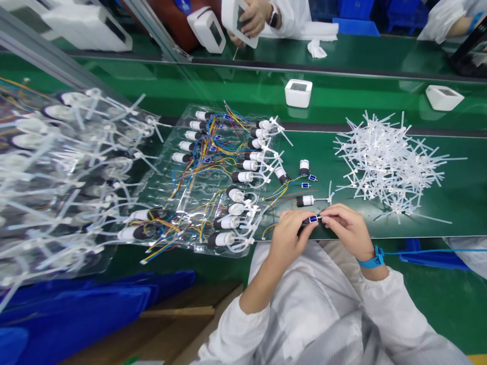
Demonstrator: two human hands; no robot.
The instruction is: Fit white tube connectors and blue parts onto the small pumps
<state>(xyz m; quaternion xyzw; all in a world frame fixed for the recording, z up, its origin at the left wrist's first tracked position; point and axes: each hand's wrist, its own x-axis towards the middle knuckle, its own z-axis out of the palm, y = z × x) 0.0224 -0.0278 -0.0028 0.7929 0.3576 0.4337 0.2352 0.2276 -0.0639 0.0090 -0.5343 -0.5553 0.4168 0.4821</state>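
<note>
At the table's front edge, my left hand (289, 234) is closed on a small blue solenoid valve (313, 219) with a silver frame, held level between thumb and fingers. My right hand (348, 229) pinches at the valve's right end; what its fingertips hold there is hidden. Just beyond my hands lies a white-and-black mini pump (305, 201) with a clear tube and white connector (330, 196) at its right. Farther back are a loose blue valve (305, 185), another blue valve (312, 178) and an upright mini pump (304, 167).
Left of my hands, a clear plastic tray (163, 175) carries several wired pumps. More stacked trays (72, 167) stand far left. A pile of white tube connectors (388, 162) lies right. White devices (299, 93) sit on the green conveyor behind; across it, a co-worker's hand (254, 17) holds another.
</note>
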